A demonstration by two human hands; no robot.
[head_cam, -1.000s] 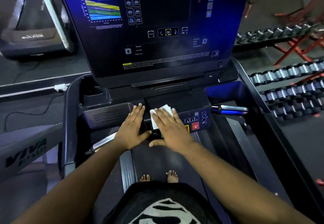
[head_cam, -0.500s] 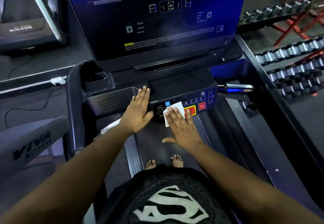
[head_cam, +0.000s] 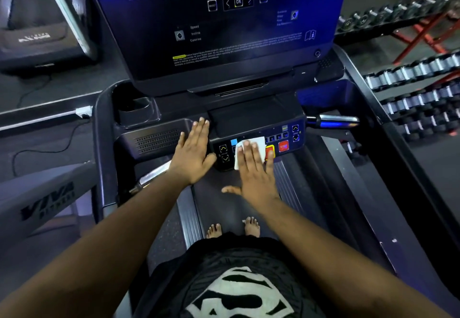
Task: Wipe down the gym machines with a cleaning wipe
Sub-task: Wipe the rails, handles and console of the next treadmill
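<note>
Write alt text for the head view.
The right hand presses a white wipe flat against the treadmill's button panel, while the left hand rests open on the console beside it. A dumbbell rack stands at right.

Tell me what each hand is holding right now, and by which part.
Neither hand grips anything. The right hand presses the white wipe flat against the button panel with straight fingers covering its lower part. The left hand rests flat beside the panel.

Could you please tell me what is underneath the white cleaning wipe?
The white cleaning wipe lies on the treadmill's dark button panel, pressed by the right hand. The buttons beneath it are hidden.
</note>
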